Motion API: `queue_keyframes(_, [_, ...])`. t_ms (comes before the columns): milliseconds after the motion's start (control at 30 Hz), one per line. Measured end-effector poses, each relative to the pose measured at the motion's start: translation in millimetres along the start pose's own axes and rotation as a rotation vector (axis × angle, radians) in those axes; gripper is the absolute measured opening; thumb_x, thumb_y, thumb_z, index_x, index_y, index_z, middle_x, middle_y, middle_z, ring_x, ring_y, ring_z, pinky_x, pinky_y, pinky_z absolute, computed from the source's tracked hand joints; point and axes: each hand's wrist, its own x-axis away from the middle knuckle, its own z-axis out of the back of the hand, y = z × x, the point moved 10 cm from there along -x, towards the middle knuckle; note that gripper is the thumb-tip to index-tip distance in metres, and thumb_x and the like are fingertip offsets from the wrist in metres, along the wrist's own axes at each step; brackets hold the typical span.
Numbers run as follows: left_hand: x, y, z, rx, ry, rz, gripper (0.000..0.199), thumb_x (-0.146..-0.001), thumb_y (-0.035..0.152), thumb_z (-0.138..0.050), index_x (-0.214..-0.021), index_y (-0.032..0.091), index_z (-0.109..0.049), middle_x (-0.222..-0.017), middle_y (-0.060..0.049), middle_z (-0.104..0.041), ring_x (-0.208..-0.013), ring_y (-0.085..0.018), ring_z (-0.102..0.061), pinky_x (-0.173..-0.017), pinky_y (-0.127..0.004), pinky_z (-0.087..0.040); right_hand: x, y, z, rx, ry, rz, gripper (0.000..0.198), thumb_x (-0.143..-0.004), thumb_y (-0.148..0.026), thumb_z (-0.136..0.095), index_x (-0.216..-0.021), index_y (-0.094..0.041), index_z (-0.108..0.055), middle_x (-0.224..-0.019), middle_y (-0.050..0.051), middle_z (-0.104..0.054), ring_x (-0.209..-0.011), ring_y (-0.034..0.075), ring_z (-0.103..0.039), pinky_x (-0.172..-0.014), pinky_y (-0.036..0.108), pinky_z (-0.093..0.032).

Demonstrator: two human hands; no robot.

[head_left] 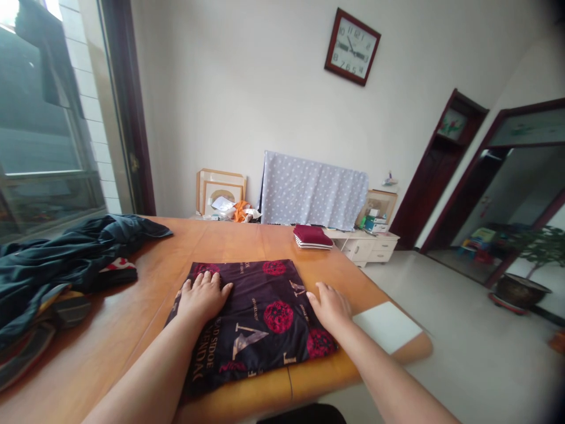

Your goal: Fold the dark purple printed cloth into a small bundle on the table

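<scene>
Table (238, 237): room left above cloth, upper centre; front edge close below.
Clothes (90, 247): heaped, left of frame; movement limited there.
Cloth (253, 321): laid flat, lower centre; smoothing judged in hand; edge grip judged needed next.
Sheet (388, 327): lower right.
Left hand (202, 297): flattened on cloth, fingers spread.
Right hand (332, 306): loosely extended at cloth's right edge; no grip seen.

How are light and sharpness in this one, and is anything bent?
Head view: the window at left is washed out near the top corner; head view: the dark door leans, probably from lens distortion and camera tilt, and the right corners darken; head view: the plant looks soft, while big letters on the printed cloth are readable.
</scene>
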Motion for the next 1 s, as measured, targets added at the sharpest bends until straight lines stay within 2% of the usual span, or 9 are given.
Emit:
queue_keyframes(200, [-0.5, 0.8, 2.3, 0.040, -0.024, -0.010, 0.072, -0.091, 0.068, -0.034, -0.135, 0.016, -0.058, -0.150, -0.020, -0.049, -0.141, -0.038, -0.039, -0.115, -0.061, -0.020, 31.3, -9.8, 13.5, -0.076, 0.120, 0.124, 0.040, -0.101, -0.051, -0.041, -0.124, -0.026, -0.062, -0.120, 0.011, -0.067, -0.115, 0.028, -0.058, -0.097, 0.037, -0.036])
queue_keyframes(300, [-0.6, 1.9, 8.0, 0.064, -0.010, -0.038, 0.069, -0.091, 0.066, -0.037, -0.134, 0.016, -0.058, -0.145, -0.020, -0.055, -0.137, -0.038, -0.044, -0.113, -0.061, -0.023, 39.4, -1.2, 17.6, -0.053, 0.144, 0.076, 0.034, -0.099, -0.046, -0.047, -0.119, -0.024, -0.064, -0.114, 0.012, -0.069, -0.113, 0.030, -0.058, -0.094, 0.039, -0.036])
queue_keyframes(367, [0.3, 1.0, 13.5, 0.105, 0.004, -0.037, 0.066, -0.091, 0.063, -0.039, -0.131, 0.015, -0.059, -0.139, -0.020, -0.060, -0.132, -0.037, -0.050, -0.113, -0.059, -0.026, 40.0, -0.6, 25.3, -0.090, 0.161, 0.086, 0.029, -0.099, -0.041, -0.048, -0.112, -0.023, -0.066, -0.107, 0.011, -0.070, -0.107, 0.028, -0.060, -0.089, 0.036, -0.037])
queue_keyframes(467, [2.6, -3.0, 22.1, 0.256, 0.013, 0.000, 0.055, -0.087, 0.060, -0.050, -0.116, 0.017, -0.067, -0.125, -0.019, -0.069, -0.124, -0.037, -0.057, -0.112, -0.056, -0.028, 42.8, -15.9, 32.7, -0.231, 0.144, 0.194, 0.029, -0.102, -0.040, -0.041, -0.095, -0.024, -0.065, -0.092, 0.005, -0.070, -0.087, 0.020, -0.063, -0.074, 0.029, -0.037])
queue_keyframes(600, [6.7, -14.5, 38.2, 0.632, 0.037, 0.079, 0.040, -0.076, 0.052, -0.066, -0.096, 0.018, -0.073, -0.107, -0.016, -0.075, -0.110, -0.037, -0.064, -0.101, -0.048, -0.041, 53.1, -33.3, 13.6, -0.296, 0.025, 0.244, 0.031, -0.100, -0.044, -0.043, -0.080, -0.025, -0.057, -0.071, -0.001, -0.066, -0.065, 0.016, -0.058, -0.058, 0.027, -0.026])
queue_keyframes(700, [14.7, -30.4, 59.5, 0.751, 0.084, 0.109, 0.041, -0.079, 0.050, -0.061, -0.101, 0.017, -0.073, -0.103, -0.012, -0.076, -0.100, -0.029, -0.067, -0.088, -0.035, -0.049, 58.7, -32.9, -0.8, -0.290, 0.012, 0.235, 0.029, -0.099, -0.044, -0.044, -0.078, -0.025, -0.054, -0.068, -0.001, -0.065, -0.064, 0.016, -0.057, -0.057, 0.027, -0.022])
queue_keyframes(833, [44.8, -73.6, 89.7, 0.812, 0.190, 0.225, 0.043, -0.085, 0.049, -0.052, -0.102, 0.015, -0.070, -0.091, -0.009, -0.075, -0.084, -0.022, -0.068, -0.069, -0.028, -0.049, 59.1, -28.9, -8.7, -0.292, 0.010, 0.251, 0.032, -0.099, -0.046, -0.041, -0.077, -0.025, -0.051, -0.066, -0.001, -0.064, -0.062, 0.016, -0.056, -0.057, 0.027, -0.021])
queue_keyframes(933, [82.3, -106.5, 101.5, 0.781, 0.243, 0.330, 0.034, -0.084, 0.044, -0.052, -0.090, 0.015, -0.069, -0.078, -0.007, -0.071, -0.070, -0.020, -0.064, -0.059, -0.027, -0.043, 57.0, -26.5, -11.9, -0.279, -0.002, 0.249, 0.032, -0.098, -0.047, -0.042, -0.078, -0.025, -0.051, -0.065, -0.001, -0.063, -0.061, 0.016, -0.055, -0.056, 0.028, -0.020])
queue_keyframes(1000, [109.4, -118.4, 103.0, 0.756, 0.247, 0.363, 0.029, -0.081, 0.043, -0.055, -0.080, 0.017, -0.068, -0.071, -0.005, -0.068, -0.067, -0.020, -0.062, -0.057, -0.027, -0.040, 56.0, -25.7, -14.0, -0.268, -0.013, 0.245, 0.032, -0.098, -0.047, -0.042, -0.077, -0.025, -0.051, -0.063, -0.001, -0.062, -0.060, 0.016, -0.055, -0.056, 0.028, -0.020])
